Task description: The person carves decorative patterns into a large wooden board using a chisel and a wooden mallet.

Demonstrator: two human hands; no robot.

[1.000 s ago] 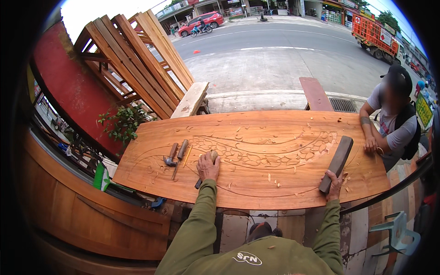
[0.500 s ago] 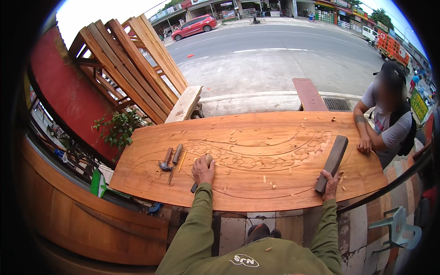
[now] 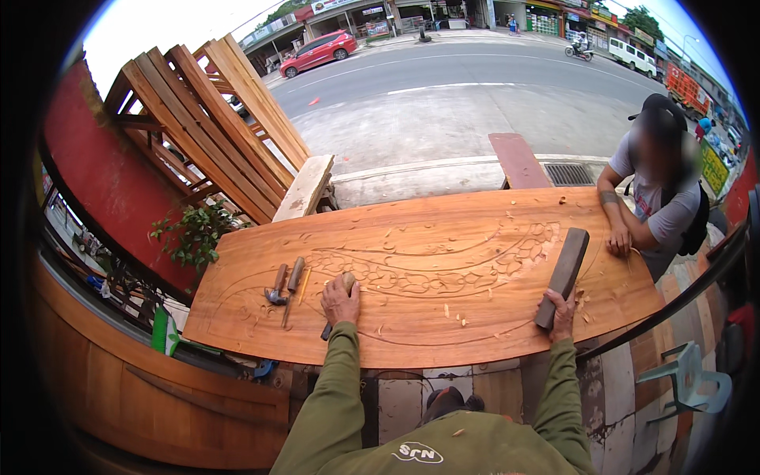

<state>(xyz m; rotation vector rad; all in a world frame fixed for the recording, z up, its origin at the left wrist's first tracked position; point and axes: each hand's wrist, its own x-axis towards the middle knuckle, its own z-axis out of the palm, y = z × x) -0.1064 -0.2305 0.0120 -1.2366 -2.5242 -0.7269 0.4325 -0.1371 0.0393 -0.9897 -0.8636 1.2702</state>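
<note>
A large reddish wooden panel (image 3: 412,324) carved with leaves and long curved lines lies in front of me. My left hand (image 3: 340,303) is closed on a tool (image 3: 348,279) with a rounded wooden end; a dark tip sticks out below the wrist, and the middle is hidden under my fingers. On the panel's right side, my right hand (image 3: 560,310) grips the lower end of a long dark rectangular block (image 3: 568,273), which slants up and away. Left of my left hand lie a hammer (image 3: 277,291), a wooden-handled chisel (image 3: 294,279) and a yellow pencil (image 3: 305,286).
Wood shavings (image 3: 455,315) dot the panel. At its right end a person (image 3: 657,182) leans with forearms on it. Tall planks (image 3: 206,127) and a leafy plant (image 3: 194,233) stand at the left. A pale green plastic chair (image 3: 689,380) is at lower right; a street (image 3: 443,71) runs beyond.
The whole view has shifted slightly, so the panel and hands appear a little further left. Both hands keep their grips. A motorcycle has come into view on the street.
</note>
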